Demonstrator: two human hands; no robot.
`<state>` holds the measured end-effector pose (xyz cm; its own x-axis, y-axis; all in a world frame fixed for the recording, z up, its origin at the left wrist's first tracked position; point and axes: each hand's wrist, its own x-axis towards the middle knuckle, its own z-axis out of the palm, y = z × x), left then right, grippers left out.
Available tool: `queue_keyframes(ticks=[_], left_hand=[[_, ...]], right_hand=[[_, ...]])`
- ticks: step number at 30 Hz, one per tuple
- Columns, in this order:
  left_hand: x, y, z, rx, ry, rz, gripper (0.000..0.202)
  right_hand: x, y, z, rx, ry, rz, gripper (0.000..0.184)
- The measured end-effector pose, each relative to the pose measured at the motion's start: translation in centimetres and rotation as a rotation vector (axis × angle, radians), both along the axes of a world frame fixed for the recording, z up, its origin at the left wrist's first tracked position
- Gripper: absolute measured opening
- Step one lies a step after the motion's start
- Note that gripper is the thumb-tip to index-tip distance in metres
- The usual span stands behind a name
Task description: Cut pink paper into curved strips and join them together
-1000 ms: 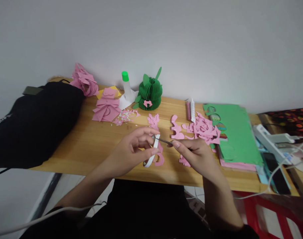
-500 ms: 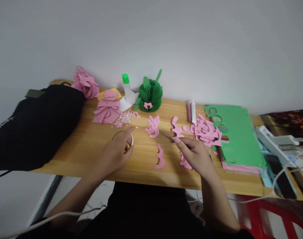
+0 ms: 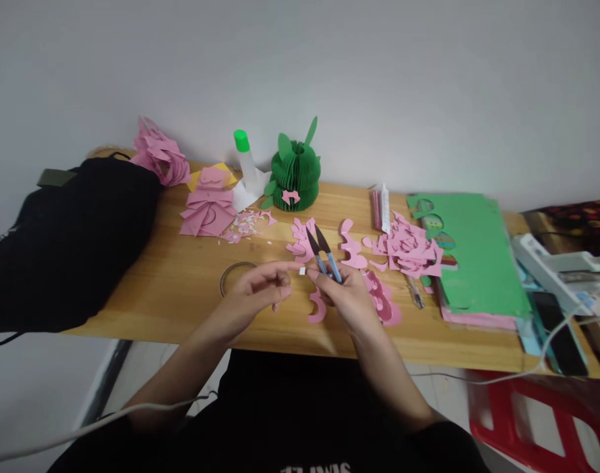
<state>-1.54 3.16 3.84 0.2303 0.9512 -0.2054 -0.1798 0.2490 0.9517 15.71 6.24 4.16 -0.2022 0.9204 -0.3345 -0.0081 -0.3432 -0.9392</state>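
My right hand (image 3: 346,289) is closed around blue-handled thread snips (image 3: 323,255), their dark blades apart and pointing up and away. A tiny white square (image 3: 302,270) sits at the tip of my left index finger, close against my right thumb and fingertip; which hand carries it I cannot tell. My left hand (image 3: 258,292) has its index finger stretched out, with the other fingers loosely bent. Partly behind that hand lies a roll of tape (image 3: 224,276). Pink cut-paper petals (image 3: 300,238) lie just beyond the snips, and a wavy pink strip (image 3: 318,307) lies below my hands.
At the back stand a green folded-paper figure (image 3: 296,174) with a pink bow and a glue stick (image 3: 245,157). Pink paper scraps (image 3: 406,246) and green sheets (image 3: 482,263) are at the right. A black bag (image 3: 73,243) covers the left; a phone (image 3: 558,335) lies far right.
My left hand has moved right, away from the tape roll, and meets my right hand. The snips have swung upward, and the white square now shows between my fingertips.
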Motion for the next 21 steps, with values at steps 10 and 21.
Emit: queue_keyframes(ticks=[10, 21], left_hand=[[1.4, 0.1, 0.0, 0.275, 0.401, 0.171, 0.028], [1.9, 0.8, 1.0, 0.461, 0.533, 0.152, 0.009]], right_hand=[[0.7, -0.4, -0.3, 0.048, -0.055, -0.014, 0.02], [0.8, -1.0, 0.9, 0.146, -0.189, -0.011, 0.018]])
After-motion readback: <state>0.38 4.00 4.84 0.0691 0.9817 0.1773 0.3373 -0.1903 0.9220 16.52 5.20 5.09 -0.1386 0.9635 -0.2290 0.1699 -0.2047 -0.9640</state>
